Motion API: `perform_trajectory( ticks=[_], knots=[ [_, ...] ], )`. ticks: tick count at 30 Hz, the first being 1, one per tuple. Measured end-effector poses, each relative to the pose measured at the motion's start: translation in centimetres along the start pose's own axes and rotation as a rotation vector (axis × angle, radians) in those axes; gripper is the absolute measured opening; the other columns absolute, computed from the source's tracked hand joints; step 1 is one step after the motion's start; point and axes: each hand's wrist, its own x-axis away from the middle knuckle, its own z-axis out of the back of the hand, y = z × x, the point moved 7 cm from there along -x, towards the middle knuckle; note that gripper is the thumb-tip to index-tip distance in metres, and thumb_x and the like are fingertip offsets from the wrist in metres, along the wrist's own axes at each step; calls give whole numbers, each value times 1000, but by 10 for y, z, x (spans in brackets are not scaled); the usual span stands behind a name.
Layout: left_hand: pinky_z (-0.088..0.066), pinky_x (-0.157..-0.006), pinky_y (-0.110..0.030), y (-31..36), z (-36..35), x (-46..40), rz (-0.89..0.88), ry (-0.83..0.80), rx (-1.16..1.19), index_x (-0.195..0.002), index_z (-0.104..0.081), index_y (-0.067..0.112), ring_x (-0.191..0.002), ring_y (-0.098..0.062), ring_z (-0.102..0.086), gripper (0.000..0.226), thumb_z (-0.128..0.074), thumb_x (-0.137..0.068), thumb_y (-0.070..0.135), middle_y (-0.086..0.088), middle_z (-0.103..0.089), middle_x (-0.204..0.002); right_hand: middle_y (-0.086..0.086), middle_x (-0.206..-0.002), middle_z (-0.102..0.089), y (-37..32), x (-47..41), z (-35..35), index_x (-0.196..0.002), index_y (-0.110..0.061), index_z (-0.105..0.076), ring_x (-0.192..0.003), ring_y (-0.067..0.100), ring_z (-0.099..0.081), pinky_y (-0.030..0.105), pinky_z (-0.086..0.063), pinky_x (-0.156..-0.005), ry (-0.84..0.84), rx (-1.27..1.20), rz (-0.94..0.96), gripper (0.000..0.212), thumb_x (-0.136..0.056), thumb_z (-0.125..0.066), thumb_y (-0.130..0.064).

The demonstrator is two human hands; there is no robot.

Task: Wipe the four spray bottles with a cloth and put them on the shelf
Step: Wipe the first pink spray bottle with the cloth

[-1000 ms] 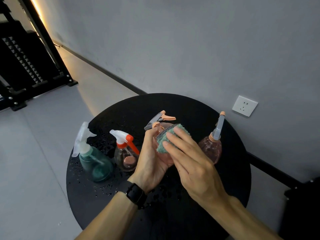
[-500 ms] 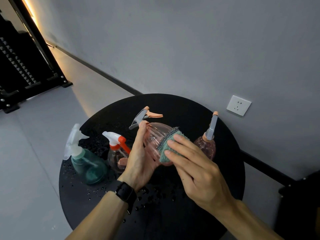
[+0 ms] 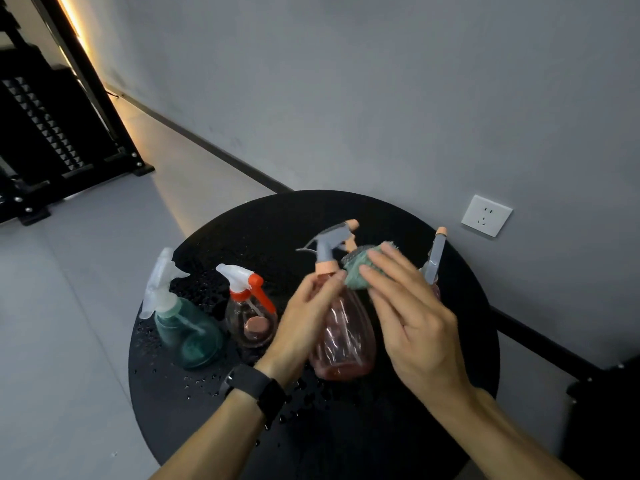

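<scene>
Now pink bottle (image 3: 341,337) upright — nozzle up-left

Glossy clear-plastic pink bottle (image 3: 343,337), fuzzy teal cloth (image 3: 356,277), matt black table (image 3: 346,438).

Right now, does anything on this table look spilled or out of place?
Yes: water droplets are scattered over the black table, mostly at its left and front around the green bottle and the wrists. Otherwise nothing looks odd: the left hand holds the pink bottle while the right hand presses the cloth on its shoulder.
</scene>
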Motion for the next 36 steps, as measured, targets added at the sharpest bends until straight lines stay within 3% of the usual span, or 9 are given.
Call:
perform_trajectory(
  ticks=[4, 10, 14, 18, 24, 28, 31, 36],
  knots=[
    [-54, -91, -41, -7, -10, 10, -51, -25, -324, -99, -65, 40, -88, -10, -70, 19, -63, -87, 54, 8, -73, -90, 16, -129, -60, 1, -12, 3, -116, 6, -65, -131, 25, -49, 28, -36, -112, 98, 51, 6, 32, -84, -64, 11],
    [-54, -73, -33, 0, -18, 18, -143, -43, -379, -93, -61, 35, -69, -4, -60, 11, -57, -90, 45, 10, -68, -78, 17, -132, -58, 5, -9, -25, -119, 4, -65, -135, 26, -45, 29, -33, -114, -72, 100, 109, 35, -85, -65, 11],
    [-55, -77, -38, 3, -12, 18, -178, -8, -391, -93, -61, 33, -72, -9, -63, 12, -59, -90, 44, 7, -70, -82, 16, -135, -57, 13, -3, -36, -121, 4, -63, -138, 23, -41, 30, -33, -115, -170, 81, 105, 36, -86, -63, 11],
    [-56, -84, -50, 1, -10, 18, -156, 0, -304, -96, -65, 34, -82, -22, -68, 14, -60, -86, 41, -2, -72, -88, 15, -133, -58, 19, -2, -31, -120, 3, -64, -136, 23, -44, 32, -35, -113, -151, 106, 87, 35, -85, -66, 10],
    [-54, -81, -54, 0, -11, 17, -99, -1, -189, -94, -67, 31, -79, -19, -61, 15, -62, -83, 39, -15, -66, -88, 16, -128, -62, 26, 1, -22, -115, 4, -67, -132, 25, -49, 30, -35, -113, -85, 157, 82, 35, -81, -68, 13],
    [-52, -76, -48, 2, 2, 10, -41, 54, -62, -95, -63, 19, -79, -24, -59, 9, -62, -91, 28, -6, -63, -83, 14, -128, -62, 42, 1, -10, -115, 2, -67, -131, 24, -49, 34, -40, -111, -28, 173, -3, 34, -83, -67, 11],
    [-52, -79, -49, 6, 4, 8, -45, 32, -68, -96, -63, 22, -78, -24, -60, 5, -60, -94, 25, -6, -63, -83, 13, -129, -61, 43, -1, -4, -117, 1, -66, -132, 22, -49, 40, -43, -107, -6, 162, -29, 33, -85, -65, 8],
    [-47, -76, -44, 4, -3, 11, -55, -20, -109, -98, -63, 21, -82, -23, -57, 8, -59, -93, 25, -8, -64, -89, 17, -129, -60, 22, -10, 4, -116, 6, -65, -131, 27, -50, 38, -42, -108, 109, 118, 41, 28, -88, -63, 6]
  ],
)
